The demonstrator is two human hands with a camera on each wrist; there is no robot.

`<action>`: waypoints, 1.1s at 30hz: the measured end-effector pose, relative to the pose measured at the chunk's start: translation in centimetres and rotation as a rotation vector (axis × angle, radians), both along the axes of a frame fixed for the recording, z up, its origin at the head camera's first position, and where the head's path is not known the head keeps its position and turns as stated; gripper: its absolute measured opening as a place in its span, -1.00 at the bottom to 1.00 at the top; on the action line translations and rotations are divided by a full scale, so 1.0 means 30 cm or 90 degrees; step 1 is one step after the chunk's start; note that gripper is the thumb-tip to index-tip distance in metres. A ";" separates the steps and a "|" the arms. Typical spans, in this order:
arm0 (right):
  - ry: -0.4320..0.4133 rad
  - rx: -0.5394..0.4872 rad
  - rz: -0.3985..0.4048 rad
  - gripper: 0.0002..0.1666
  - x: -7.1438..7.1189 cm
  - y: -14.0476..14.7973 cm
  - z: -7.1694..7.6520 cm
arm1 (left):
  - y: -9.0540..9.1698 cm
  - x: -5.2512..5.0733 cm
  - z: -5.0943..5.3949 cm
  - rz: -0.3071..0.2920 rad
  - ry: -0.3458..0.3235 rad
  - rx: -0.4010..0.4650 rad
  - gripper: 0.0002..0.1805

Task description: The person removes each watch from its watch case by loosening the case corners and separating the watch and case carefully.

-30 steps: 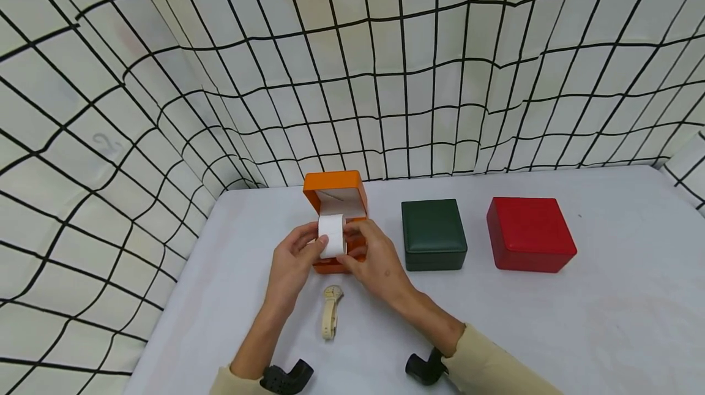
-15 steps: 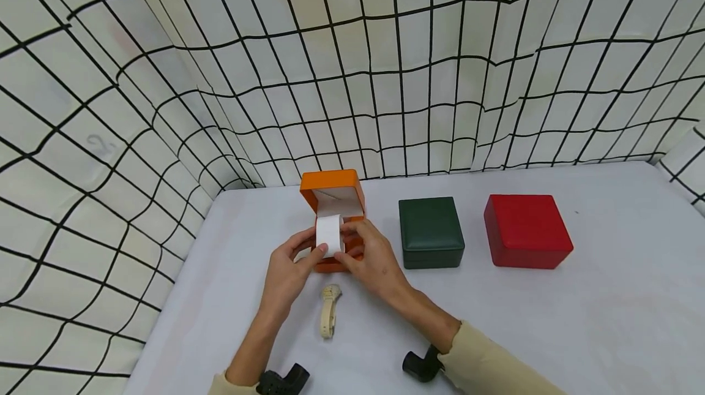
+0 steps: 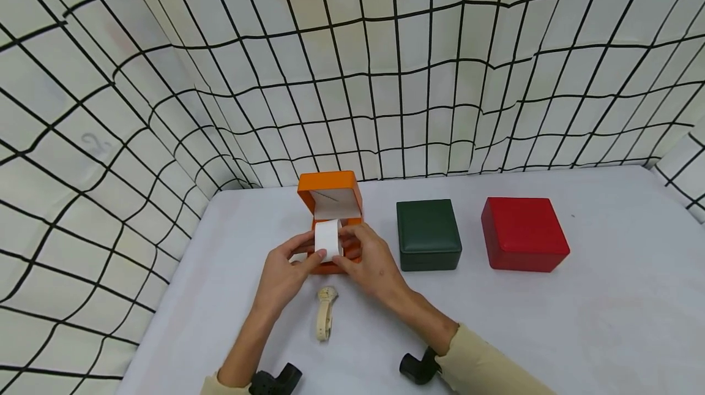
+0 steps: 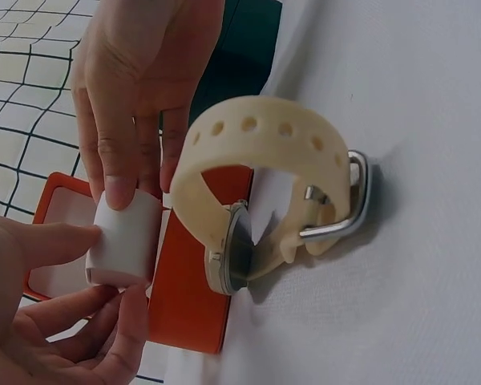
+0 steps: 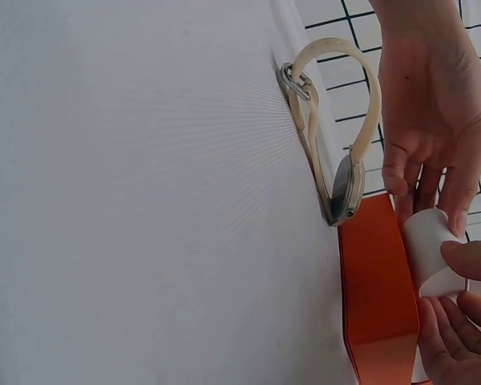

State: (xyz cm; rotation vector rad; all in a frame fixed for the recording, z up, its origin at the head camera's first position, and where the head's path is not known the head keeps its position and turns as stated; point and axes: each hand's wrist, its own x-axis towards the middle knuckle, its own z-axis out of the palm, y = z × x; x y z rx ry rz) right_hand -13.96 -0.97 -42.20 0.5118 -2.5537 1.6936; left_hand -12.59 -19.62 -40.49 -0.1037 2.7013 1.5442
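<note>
Both hands hold a white roll-shaped cushion (image 3: pixel 327 240) by its two ends, over the base of an open orange box (image 3: pixel 330 181). The left hand (image 3: pixel 282 275) pinches its left end, thumb on the near face. At the other end the right hand (image 3: pixel 376 263) grips with thumb and fingers. A cream-strapped watch (image 3: pixel 325 314) lies on the table in front of the box, touched by neither hand; its strap (image 4: pixel 260 132) is buckled into a loop in the left wrist view. In the right wrist view the cushion (image 5: pixel 431 249) shows an open, hollow-looking end.
Right of the orange box stand a closed green box (image 3: pixel 429 234) and, farther right, a closed red box (image 3: pixel 525 234). A white cloth covers the table (image 3: pixel 622 297). Black wire grid over pale panels rises behind and at the left.
The line across the cushion's face seen a second ago no longer shows, so the cushion has turned slightly between the fingers. Both hands keep their hold; the whole view has shifted slightly.
</note>
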 end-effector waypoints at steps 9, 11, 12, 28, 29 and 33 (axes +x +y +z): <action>-0.009 0.002 -0.007 -0.46 -0.006 -0.005 -0.001 | -0.005 -0.011 -0.017 -0.007 0.006 0.014 -0.39; -0.011 0.002 -0.009 -0.47 -0.007 -0.007 -0.003 | -0.004 -0.012 -0.018 -0.006 0.005 0.013 -0.38; -0.013 0.002 -0.011 -0.47 -0.008 -0.008 -0.004 | -0.004 -0.012 -0.018 -0.005 0.005 0.014 -0.38; -0.026 -0.013 -0.021 -0.47 -0.006 -0.008 -0.011 | 0.010 -0.017 -0.025 0.006 0.006 -0.014 -0.39; -0.026 -0.014 -0.019 -0.46 -0.006 -0.008 -0.012 | 0.011 -0.017 -0.026 0.008 0.007 -0.017 -0.40; -0.032 -0.023 -0.014 -0.41 -0.011 -0.009 -0.014 | 0.014 -0.015 -0.025 0.012 0.007 -0.026 -0.39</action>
